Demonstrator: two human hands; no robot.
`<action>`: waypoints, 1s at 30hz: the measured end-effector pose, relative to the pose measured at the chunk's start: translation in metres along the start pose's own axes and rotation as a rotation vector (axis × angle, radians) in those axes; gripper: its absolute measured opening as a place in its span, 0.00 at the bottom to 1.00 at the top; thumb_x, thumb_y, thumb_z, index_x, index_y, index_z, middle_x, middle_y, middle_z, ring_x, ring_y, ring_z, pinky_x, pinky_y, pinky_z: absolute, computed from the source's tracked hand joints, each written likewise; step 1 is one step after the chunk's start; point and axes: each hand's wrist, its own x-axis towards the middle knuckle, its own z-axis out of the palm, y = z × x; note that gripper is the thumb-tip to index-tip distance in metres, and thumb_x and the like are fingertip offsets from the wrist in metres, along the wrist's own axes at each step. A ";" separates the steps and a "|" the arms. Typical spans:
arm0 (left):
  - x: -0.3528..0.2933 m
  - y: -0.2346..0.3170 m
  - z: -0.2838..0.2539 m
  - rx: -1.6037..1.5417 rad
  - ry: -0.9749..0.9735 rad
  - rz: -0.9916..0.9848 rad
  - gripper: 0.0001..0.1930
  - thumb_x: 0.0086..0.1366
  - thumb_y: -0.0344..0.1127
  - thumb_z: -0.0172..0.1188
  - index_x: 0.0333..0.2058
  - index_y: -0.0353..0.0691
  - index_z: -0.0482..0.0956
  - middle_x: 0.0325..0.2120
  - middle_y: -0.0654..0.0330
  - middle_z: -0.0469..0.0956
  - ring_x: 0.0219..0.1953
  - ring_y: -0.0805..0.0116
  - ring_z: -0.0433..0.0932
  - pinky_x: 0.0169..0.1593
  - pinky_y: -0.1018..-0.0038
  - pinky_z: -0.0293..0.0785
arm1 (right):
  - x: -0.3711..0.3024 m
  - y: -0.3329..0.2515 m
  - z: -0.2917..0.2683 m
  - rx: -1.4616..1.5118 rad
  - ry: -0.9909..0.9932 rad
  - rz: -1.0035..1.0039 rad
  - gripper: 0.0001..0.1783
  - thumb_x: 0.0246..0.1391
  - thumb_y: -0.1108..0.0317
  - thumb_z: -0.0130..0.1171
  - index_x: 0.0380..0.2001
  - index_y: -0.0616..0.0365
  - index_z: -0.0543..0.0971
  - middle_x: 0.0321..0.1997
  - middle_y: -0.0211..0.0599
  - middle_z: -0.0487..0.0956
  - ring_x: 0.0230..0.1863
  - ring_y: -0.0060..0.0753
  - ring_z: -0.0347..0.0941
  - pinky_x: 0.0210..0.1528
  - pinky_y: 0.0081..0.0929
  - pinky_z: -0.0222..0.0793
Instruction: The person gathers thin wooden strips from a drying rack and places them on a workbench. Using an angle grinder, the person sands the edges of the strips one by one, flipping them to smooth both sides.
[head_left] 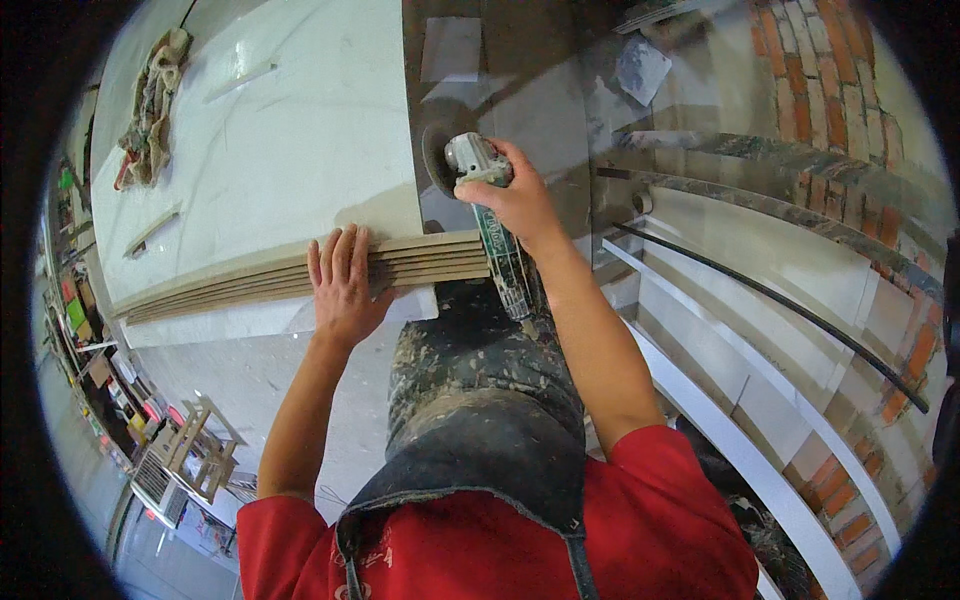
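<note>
My right hand is wrapped round the head end of an angle grinder with a pale gear head and a dirty green body. Its dark round disc points to the left, beyond the right end of a stack of long thin strips. The grinder's rear end reaches back toward my apron. On the stack lies my left hand, fingers stretched over the top strip and thumb out to the side. The strips' grey-brown edges face me along the front of a large white slab.
A crumpled pair of dirty work gloves and a small narrow offcut lie on the slab. To the right, long white rails and a thin black bar run beside a brick wall. A wooden stool stands lower left.
</note>
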 end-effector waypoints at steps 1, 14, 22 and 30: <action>0.000 0.000 -0.002 0.008 -0.010 0.002 0.52 0.47 0.44 0.78 0.70 0.42 0.61 0.68 0.52 0.62 0.73 0.48 0.56 0.76 0.43 0.41 | 0.001 0.001 0.000 -0.032 0.000 0.000 0.42 0.38 0.63 0.79 0.60 0.57 0.75 0.52 0.38 0.82 0.54 0.33 0.77 0.59 0.31 0.71; 0.007 -0.007 0.008 0.014 0.088 0.143 0.40 0.49 0.51 0.78 0.58 0.42 0.74 0.55 0.54 0.72 0.61 0.49 0.68 0.65 0.49 0.58 | -0.002 -0.007 -0.037 0.120 -0.085 0.110 0.43 0.41 0.63 0.78 0.62 0.58 0.73 0.51 0.36 0.81 0.51 0.29 0.76 0.55 0.29 0.72; 0.016 0.022 0.011 -0.032 0.051 0.134 0.43 0.46 0.50 0.79 0.60 0.41 0.72 0.56 0.53 0.72 0.62 0.49 0.67 0.66 0.48 0.56 | 0.006 -0.006 -0.055 0.150 -0.134 0.132 0.41 0.45 0.66 0.75 0.63 0.56 0.72 0.44 0.34 0.81 0.36 0.26 0.79 0.39 0.28 0.77; 0.016 0.027 0.005 -0.059 0.046 0.144 0.48 0.44 0.46 0.80 0.64 0.40 0.68 0.58 0.51 0.70 0.63 0.48 0.66 0.67 0.47 0.56 | 0.003 0.000 -0.037 0.213 -0.169 0.164 0.43 0.40 0.64 0.78 0.62 0.58 0.73 0.51 0.36 0.80 0.49 0.30 0.77 0.54 0.29 0.72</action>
